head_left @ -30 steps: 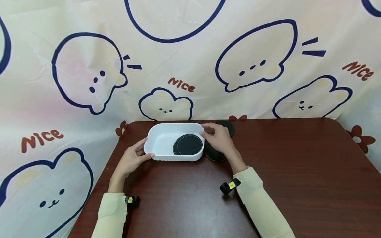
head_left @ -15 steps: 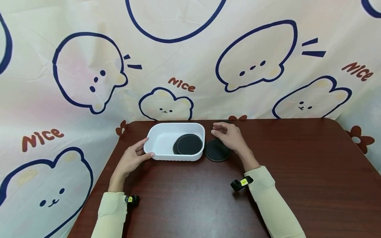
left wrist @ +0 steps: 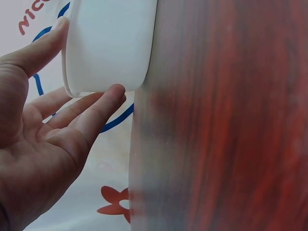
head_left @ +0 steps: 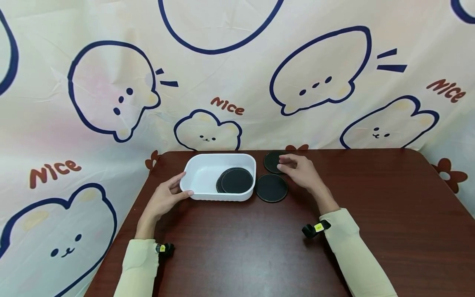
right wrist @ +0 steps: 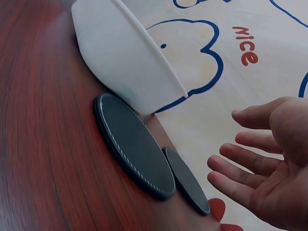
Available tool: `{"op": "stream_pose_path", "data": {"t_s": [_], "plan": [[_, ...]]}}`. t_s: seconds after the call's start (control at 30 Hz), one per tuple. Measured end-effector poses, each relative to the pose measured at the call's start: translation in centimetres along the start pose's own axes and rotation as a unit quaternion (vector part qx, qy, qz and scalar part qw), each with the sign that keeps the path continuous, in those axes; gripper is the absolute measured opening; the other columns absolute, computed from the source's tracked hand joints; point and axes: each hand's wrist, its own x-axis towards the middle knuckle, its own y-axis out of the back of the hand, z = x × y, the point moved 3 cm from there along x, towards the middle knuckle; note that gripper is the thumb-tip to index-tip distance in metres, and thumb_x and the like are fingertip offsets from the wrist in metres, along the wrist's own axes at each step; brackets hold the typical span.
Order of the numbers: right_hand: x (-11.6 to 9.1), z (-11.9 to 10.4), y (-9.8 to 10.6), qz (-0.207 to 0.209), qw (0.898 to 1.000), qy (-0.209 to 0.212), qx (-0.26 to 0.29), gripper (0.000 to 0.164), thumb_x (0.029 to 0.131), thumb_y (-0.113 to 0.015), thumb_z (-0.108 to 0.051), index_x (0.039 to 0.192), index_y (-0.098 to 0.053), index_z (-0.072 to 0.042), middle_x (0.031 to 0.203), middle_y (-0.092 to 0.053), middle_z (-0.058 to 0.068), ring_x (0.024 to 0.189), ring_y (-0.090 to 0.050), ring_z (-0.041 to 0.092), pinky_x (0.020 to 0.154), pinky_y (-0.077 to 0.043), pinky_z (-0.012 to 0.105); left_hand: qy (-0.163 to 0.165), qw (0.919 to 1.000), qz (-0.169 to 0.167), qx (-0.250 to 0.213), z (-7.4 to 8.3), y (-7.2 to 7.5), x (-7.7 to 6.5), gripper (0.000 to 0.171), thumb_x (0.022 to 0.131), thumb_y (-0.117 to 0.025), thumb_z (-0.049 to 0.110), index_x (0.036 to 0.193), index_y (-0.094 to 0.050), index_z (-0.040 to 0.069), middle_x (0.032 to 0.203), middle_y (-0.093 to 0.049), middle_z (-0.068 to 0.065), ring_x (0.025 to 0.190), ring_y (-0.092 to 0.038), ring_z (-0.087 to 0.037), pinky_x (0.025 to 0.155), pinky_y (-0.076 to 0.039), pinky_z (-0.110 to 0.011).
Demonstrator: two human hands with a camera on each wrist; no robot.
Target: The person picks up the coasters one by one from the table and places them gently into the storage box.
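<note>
A white plastic tub (head_left: 202,169) stands near the table's back edge. Black round coasters (head_left: 237,180) lie overlapped in its right half. My left hand (head_left: 165,195) holds the tub's left end, thumb on the front rim and fingers against the side; in the left wrist view the fingertips (left wrist: 117,90) touch its wall. Right of the tub, a black coaster (head_left: 272,188) with pale edge stitching lies flat, and another coaster (head_left: 272,161) lies behind it. My right hand (head_left: 302,171) hovers by the rear coaster, partly covering it in the head view, fingers bent loosely around nothing.
The dark wooden table (head_left: 237,243) runs back to a cartoon-printed cloth (head_left: 256,82) hanging just behind it. Black devices, one of them a small wrist camera (head_left: 315,229), sit at both cuffs.
My right hand has left the tub's right rim and moved right, past the coasters on the table, uncovering them. My left hand and the tub have stayed in place.
</note>
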Motion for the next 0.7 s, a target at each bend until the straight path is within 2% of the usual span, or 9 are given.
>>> {"op": "stream_pose_path", "data": {"t_s": [0.4,0.7], "plan": [[-0.7,1.6,1.5,-0.028,0.999,-0.012,-0.023,0.051,0.108,-0.067,-0.031,0.152,-0.060,-0.006,0.147,-0.067,0.020,0.134,-0.066,0.041,0.108,-0.057,0.059,-0.002,0.9999,0.004,0.013,-0.2,0.5,-0.2,0.088,0.098,-0.082,0.031,0.169,-0.035,0.011,0.164,-0.048,-0.026,0.145,-0.057,-0.042,0.111,-0.052,-0.053],[-1.2,2.4,2.3,-0.061,0.998,-0.023,0.019,0.058,0.108,-0.066,-0.032,0.157,-0.054,-0.005,0.150,-0.064,0.020,0.138,-0.061,0.040,0.113,-0.055,0.056,0.010,0.9999,0.000,0.005,-0.5,1.0,-0.3,0.088,0.099,-0.081,0.027,0.170,-0.032,0.010,0.167,-0.043,-0.027,0.148,-0.053,-0.043,0.110,-0.051,-0.050]]}}
